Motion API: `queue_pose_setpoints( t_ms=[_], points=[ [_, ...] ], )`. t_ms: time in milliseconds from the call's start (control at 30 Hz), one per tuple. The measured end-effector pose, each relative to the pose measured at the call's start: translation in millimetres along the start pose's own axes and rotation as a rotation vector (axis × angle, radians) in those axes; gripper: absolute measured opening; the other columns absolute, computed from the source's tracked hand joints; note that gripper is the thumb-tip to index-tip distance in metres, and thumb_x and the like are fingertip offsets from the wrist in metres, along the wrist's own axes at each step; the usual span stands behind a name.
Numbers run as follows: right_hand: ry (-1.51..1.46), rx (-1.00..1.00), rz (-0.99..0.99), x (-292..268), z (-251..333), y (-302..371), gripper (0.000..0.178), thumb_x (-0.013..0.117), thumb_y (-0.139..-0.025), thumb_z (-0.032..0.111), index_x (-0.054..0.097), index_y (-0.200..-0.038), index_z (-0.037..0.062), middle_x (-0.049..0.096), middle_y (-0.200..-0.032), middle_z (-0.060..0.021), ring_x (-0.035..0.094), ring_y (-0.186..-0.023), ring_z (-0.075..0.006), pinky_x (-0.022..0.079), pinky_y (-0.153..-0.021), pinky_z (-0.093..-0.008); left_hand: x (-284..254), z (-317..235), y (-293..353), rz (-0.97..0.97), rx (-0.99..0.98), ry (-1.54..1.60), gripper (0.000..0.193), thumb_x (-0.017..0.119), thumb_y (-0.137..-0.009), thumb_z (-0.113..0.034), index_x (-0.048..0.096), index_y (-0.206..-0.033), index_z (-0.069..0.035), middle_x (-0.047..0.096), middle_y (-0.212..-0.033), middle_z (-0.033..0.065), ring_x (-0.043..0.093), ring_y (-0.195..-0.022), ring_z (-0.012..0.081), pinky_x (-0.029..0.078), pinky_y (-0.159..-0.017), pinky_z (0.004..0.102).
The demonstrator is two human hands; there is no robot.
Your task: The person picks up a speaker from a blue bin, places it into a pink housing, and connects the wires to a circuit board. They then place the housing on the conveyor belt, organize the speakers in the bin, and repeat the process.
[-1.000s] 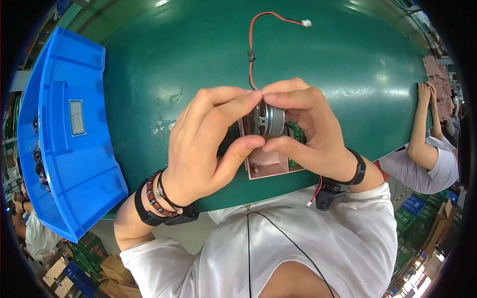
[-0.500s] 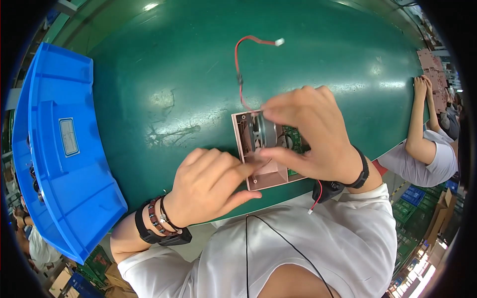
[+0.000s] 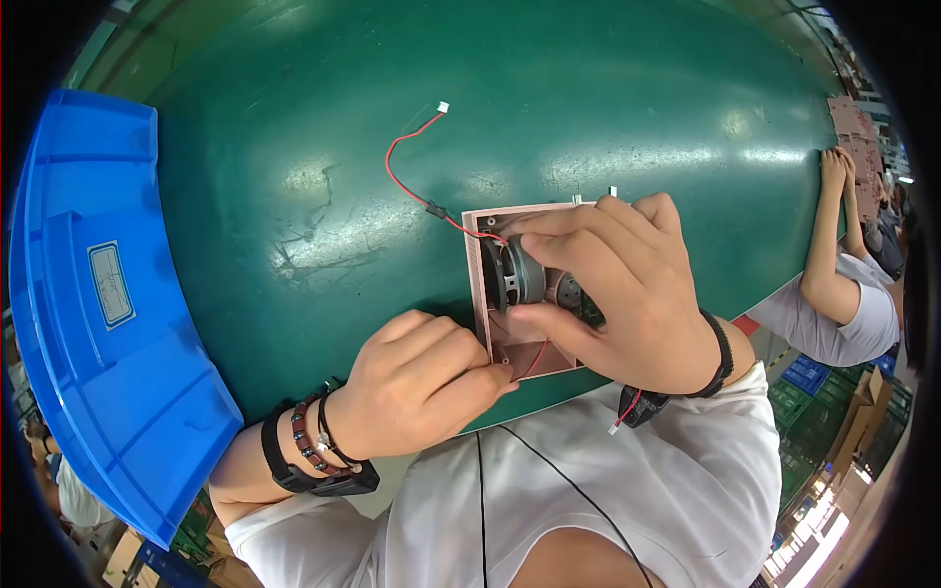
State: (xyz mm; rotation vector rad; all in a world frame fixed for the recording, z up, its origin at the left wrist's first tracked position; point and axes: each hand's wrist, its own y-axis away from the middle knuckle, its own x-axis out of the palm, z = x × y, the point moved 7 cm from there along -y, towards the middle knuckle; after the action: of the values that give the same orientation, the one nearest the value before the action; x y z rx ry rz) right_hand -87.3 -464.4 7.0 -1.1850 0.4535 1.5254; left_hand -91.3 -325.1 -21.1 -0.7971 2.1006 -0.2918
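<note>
green table (image 3: 294,108); speaker (image 3: 529,276) in right fingers (image 3: 564,253)

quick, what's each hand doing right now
Left hand: curled at the pink case's near left corner; whether gripping anything can't be told.
Right hand: holding the speaker.

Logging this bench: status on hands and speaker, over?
Right hand gripping round grey-and-black speaker, inside open pink rectangular box. Left hand curled at box's near-left corner. Thin red wire crossing box's near end.
</note>
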Motion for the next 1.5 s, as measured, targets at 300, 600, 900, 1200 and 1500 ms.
queue_pose_setpoints(
  t_ms=[300,600,900,1200,1500],
  points=[
    [0.027,-0.036,-0.134,-11.7,1.4,4.0,0.044,0.083,-0.062,0.027,0.060,-0.093,0.0059,0.068,-0.101,-0.0042,0.056,-0.071,-0.0182,0.029,-0.068,-0.0333,0.8,-1.6,-0.5,0.042,-0.013,0.067,0.017,0.076,-0.071,-0.014,0.062,-0.080,-0.009,0.050,-0.070,0.0004,0.050,-0.058,0.0154,0.034,-0.052,0.0289],
    [-0.003,-0.002,-0.011,1.8,-1.0,0.2,0.043,0.083,-0.062,0.029,0.061,-0.090,0.0058,0.067,-0.099,-0.0035,0.056,-0.073,-0.0177,0.028,-0.068,-0.0339,2.0,-0.9,-0.5,0.043,-0.028,0.099,0.013,0.073,-0.073,-0.013,0.061,-0.078,-0.010,0.047,-0.070,0.0005,0.050,-0.059,0.0142,0.035,-0.052,0.0288],
    [0.009,0.012,0.052,5.9,-3.0,-0.5,0.044,0.082,-0.063,0.029,0.062,-0.094,0.0054,0.067,-0.098,-0.0031,0.056,-0.074,-0.0176,0.027,-0.068,-0.0348,3.6,2.2,0.4,0.068,-0.055,0.140,0.015,0.072,-0.075,-0.014,0.057,-0.074,-0.011,0.046,-0.069,0.0008,0.049,-0.058,0.0146,0.035,-0.052,0.0287],
    [0.049,0.018,0.041,5.1,0.2,1.5,0.045,0.081,-0.063,0.028,0.062,-0.096,0.0050,0.067,-0.099,-0.0039,0.055,-0.073,-0.0183,0.028,-0.069,-0.0356,4.6,2.2,1.6,0.087,-0.032,0.148,0.018,0.075,-0.075,-0.016,0.060,-0.082,-0.011,0.051,-0.071,0.0003,0.051,-0.058,0.0158,0.034,-0.051,0.0293],
    [0.043,0.012,0.034,6.4,-0.3,0.8,0.047,0.081,-0.062,0.028,0.063,-0.098,0.0046,0.066,-0.099,-0.0037,0.055,-0.074,-0.0190,0.029,-0.070,-0.0367,3.4,3.6,0.1,0.102,-0.035,0.137,0.016,0.072,-0.077,-0.020,0.060,-0.081,-0.011,0.048,-0.071,0.0003,0.049,-0.058,0.0152,0.035,-0.053,0.0294]
  ],
)
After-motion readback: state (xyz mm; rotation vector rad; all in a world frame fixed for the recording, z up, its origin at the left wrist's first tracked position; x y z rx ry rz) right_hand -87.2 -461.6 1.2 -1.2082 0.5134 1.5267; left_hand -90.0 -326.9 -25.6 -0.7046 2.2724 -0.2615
